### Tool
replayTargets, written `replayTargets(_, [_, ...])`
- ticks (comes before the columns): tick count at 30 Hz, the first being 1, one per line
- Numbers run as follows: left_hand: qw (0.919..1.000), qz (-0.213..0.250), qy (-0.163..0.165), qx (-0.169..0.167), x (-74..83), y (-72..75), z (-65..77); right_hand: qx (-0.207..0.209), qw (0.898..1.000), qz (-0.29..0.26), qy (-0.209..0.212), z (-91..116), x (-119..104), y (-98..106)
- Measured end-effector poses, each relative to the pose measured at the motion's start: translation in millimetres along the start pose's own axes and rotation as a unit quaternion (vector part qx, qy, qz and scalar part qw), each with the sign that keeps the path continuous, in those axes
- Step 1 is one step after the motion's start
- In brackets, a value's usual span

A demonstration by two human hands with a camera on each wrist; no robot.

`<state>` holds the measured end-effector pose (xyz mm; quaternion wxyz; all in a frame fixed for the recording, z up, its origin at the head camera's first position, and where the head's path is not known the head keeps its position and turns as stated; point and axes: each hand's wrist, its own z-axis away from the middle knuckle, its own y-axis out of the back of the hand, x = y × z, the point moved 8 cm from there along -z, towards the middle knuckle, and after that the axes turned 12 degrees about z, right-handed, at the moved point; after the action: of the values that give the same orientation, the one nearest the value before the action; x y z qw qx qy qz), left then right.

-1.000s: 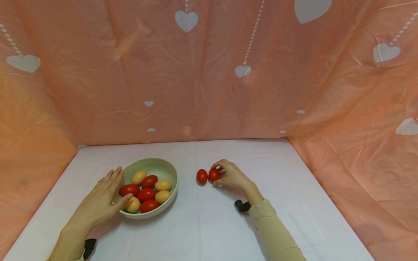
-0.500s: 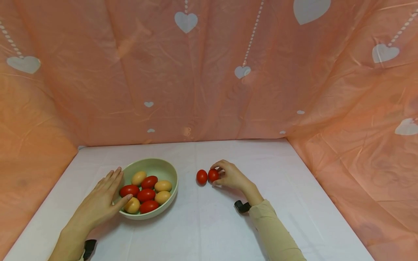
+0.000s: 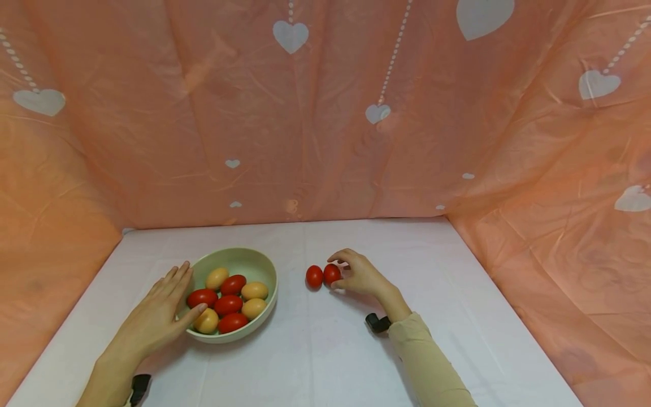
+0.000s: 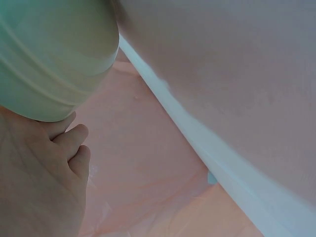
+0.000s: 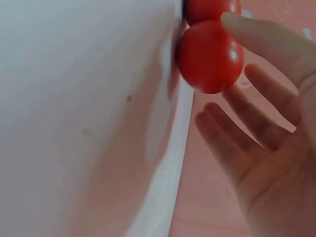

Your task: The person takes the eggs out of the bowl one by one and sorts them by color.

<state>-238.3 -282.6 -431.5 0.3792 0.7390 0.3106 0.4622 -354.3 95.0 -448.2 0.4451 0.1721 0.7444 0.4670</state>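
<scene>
Two red eggs stand side by side on the white table, a left one [image 3: 314,277] and a right one [image 3: 332,274]. My right hand [image 3: 358,274] is at the right egg, fingers loosely bent and spread around its right side. In the right wrist view the thumb tip [image 5: 231,19] overlaps the nearer egg [image 5: 211,57], while the other fingers [image 5: 217,138] stand apart from it. My left hand [image 3: 157,314] rests along the left side of a pale green bowl [image 3: 254,259], fingers straight, thumb over the rim. Several red eggs [image 3: 228,305] and beige eggs [image 3: 254,308] lie inside.
A white cloth [image 3: 285,367] covers the table. An orange-pink curtain [image 3: 335,164] with white hearts closes off the back and both sides. Black wrist devices [image 3: 377,323] sit under both wrists.
The right egg has shifted slightly left, close against the other one. My right fingers have loosened a little from around it. My left hand and the bowl have stayed in place.
</scene>
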Motion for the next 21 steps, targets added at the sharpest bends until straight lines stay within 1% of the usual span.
replayTargets(4, [1.0000,-0.003,-0.001,0.000,-0.8,-0.8,0.3,0.014,1.000,0.008,0.013,-2,-8,5])
replayTargets(10, [0.9999,-0.008,-0.009,0.006,0.5,-0.1,0.6,0.040,0.998,0.001,0.038,-8,-25,11])
replayTargets(13, [0.9998,-0.010,-0.013,0.008,1.3,0.3,0.4,0.053,0.996,0.008,0.065,-14,-37,11])
replayTargets(16, [0.9998,-0.010,-0.014,0.008,1.7,0.8,0.2,0.064,0.993,0.022,0.101,-20,-52,9])
replayTargets(21, [0.9998,-0.010,-0.014,0.009,1.4,0.7,0.4,0.058,0.986,0.032,0.151,-31,-78,2])
